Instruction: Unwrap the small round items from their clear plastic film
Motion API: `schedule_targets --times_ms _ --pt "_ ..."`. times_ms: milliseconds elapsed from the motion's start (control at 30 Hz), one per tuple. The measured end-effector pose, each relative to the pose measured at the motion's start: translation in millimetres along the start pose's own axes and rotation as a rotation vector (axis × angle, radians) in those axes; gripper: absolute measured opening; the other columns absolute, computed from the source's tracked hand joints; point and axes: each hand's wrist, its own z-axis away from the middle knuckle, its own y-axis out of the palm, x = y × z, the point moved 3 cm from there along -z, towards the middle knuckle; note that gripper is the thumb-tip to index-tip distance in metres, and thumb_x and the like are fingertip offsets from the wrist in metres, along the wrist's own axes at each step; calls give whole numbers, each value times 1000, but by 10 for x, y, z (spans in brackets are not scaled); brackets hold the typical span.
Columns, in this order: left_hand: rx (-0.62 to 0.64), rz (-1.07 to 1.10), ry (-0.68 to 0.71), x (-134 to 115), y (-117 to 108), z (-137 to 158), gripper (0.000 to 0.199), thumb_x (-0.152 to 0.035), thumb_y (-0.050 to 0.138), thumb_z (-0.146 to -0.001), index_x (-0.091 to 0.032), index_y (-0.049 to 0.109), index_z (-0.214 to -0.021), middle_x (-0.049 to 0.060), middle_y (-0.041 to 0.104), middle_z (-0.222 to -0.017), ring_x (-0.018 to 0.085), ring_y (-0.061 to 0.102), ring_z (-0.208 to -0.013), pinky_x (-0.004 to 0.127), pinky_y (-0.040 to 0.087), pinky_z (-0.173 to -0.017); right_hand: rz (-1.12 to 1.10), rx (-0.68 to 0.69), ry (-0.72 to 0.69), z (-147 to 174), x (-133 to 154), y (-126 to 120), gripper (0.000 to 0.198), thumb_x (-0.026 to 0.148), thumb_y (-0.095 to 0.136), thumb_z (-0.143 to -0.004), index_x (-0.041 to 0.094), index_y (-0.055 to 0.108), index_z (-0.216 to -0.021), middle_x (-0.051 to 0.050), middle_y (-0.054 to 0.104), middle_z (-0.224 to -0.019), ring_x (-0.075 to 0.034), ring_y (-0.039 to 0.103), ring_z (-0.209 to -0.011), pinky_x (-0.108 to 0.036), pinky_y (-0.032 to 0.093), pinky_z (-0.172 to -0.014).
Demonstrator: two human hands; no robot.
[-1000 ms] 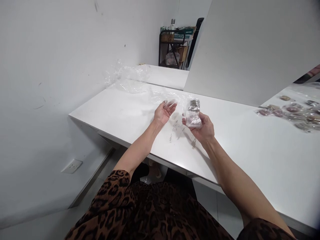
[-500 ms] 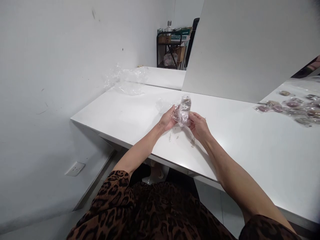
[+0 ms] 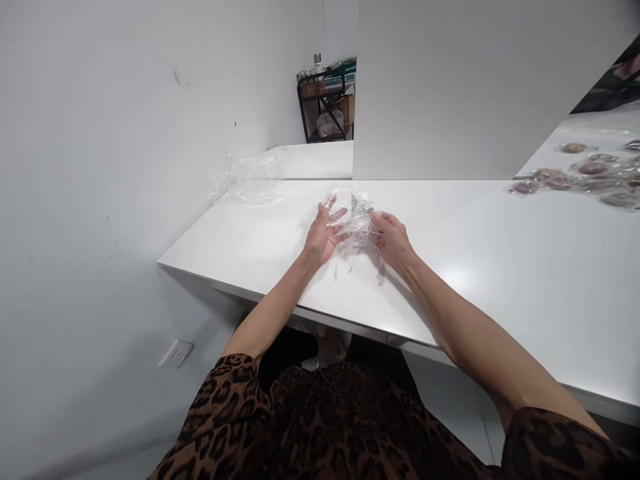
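Note:
A crinkled clear plastic bag (image 3: pixel 359 220) is between my hands, just above the white table. Something greyish shows through its upper part, but glare keeps me from telling what it is. My right hand (image 3: pixel 393 240) is closed on the bag's right side, thumb and fingers pinched together. On the other side my left hand (image 3: pixel 324 235) is open, its fingers spread, with clear film lying against them. Brownish crumbs (image 3: pixel 381 275) lie scattered on the table beneath the hands.
Loose clear plastic film (image 3: pixel 255 180) lies at the table's (image 3: pixel 225 247) back left by the wall. Several small dark and reddish items in clear wrapping (image 3: pixel 595 170) lie at the right. A grey-white panel (image 3: pixel 440 93) rises behind the table. Beyond it stands a black shelf rack (image 3: pixel 325 100).
My left hand has opened, its fingers now spread against the film instead of curled at the package. The right hand keeps its pinch. The view has turned slightly.

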Motion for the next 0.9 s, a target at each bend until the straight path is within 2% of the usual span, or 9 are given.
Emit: schedule_targets --times_ms 100,200,367,433,500,600,700,800,900 --pt "15 -14 38 -160 -50 10 54 -61 42 -106 -38 53 -154 10 69 -140 27 68 -129 44 57 -103 -27 5 51 -57 -20 -18 62 60 96 -52 25 61 -89 6 62 -73 -11 57 -63 -24 49 -56" --pt "40 -126 34 -253 -47 36 54 -59 47 -106 -36 55 -153 11 71 -138 28 66 -132 46 54 -108 -46 91 33 -26 -10 39 61 69 89 -60 26 61 -93 3 66 -85 -14 63 -74 -27 54 -62" --pt "127 -272 -11 -265 37 102 54 -58 48 -106 -30 57 -152 12 75 -132 31 61 -140 52 47 -117 96 163 -50 104 46 118 70 56 96 -59 28 59 -111 -1 71 -116 -24 67 -114 -38 58 -94" --pt "147 -288 7 -277 67 116 56 -59 46 -106 -30 55 -154 12 76 -130 31 61 -141 54 45 -119 111 214 -58 134 60 138 72 52 97 -58 27 57 -113 -4 70 -125 -27 65 -122 -43 55 -106" --pt "147 -293 29 -307 80 114 59 -61 46 -106 -31 53 -156 11 76 -130 31 61 -141 54 45 -120 89 234 -42 133 62 137 75 50 96 -60 28 55 -119 -6 69 -130 -29 65 -124 -48 54 -109" --pt "133 -281 65 -372 71 84 62 -65 47 -104 -35 50 -158 9 77 -129 31 63 -139 51 49 -117 63 196 -6 85 48 95 83 46 93 -61 32 49 -129 -5 66 -132 -29 67 -122 -51 55 -105" --pt "96 -232 82 -415 41 48 64 -65 52 -102 -39 47 -160 7 77 -129 30 65 -136 48 53 -114 51 161 0 33 40 52 77 41 90 -61 33 50 -126 -3 67 -124 -26 67 -115 -47 57 -96" --pt "83 -179 68 -405 22 28 66 -59 60 -101 -42 43 -162 7 74 -134 30 65 -135 49 54 -112 39 208 -16 22 45 59 61 41 91 -59 29 60 -110 -1 70 -104 -22 67 -101 -38 58 -81" --pt "82 -165 69 -349 8 19 81 -38 74 -96 -50 31 -164 4 66 -148 29 63 -139 49 56 -110 62 195 -60 36 49 74 54 46 97 -54 24 60 -87 2 66 -81 -17 63 -81 -30 52 -66"
